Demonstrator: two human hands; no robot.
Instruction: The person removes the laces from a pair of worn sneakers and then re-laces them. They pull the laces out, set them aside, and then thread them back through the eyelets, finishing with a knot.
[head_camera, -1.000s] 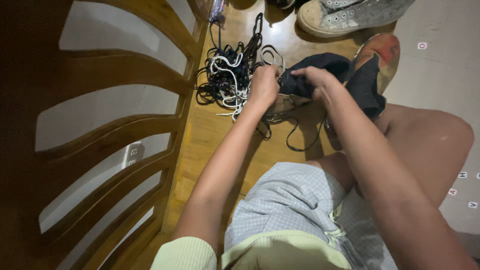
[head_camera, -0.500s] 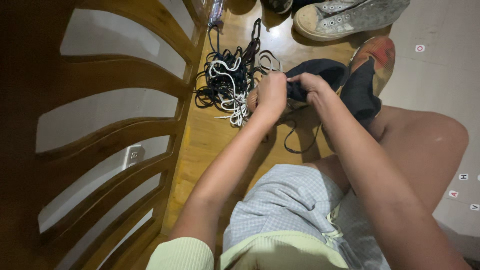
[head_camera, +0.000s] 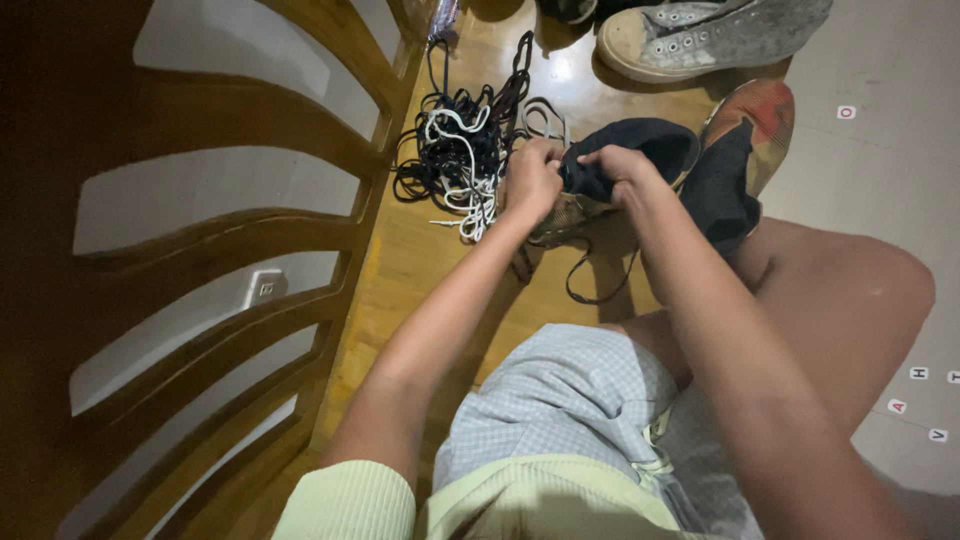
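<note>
Black shoe (head_camera: 640, 145): gripped by left hand (head_camera: 532, 180), right hand (head_camera: 618, 168); one lace pile (head_camera: 460, 150).

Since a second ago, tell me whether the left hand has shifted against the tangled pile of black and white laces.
Cannot tell: left hand keeps beside the lace pile, gripping the dark shoe.

Dim warm indoor light, glare spot on wooden floor (head_camera: 560, 68), dark left edge, wide-angle bending, slight softness

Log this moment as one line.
left hand: grips dark shoe | right hand: grips same shoe | lace tangle: on wooden bench, left of hands
</note>
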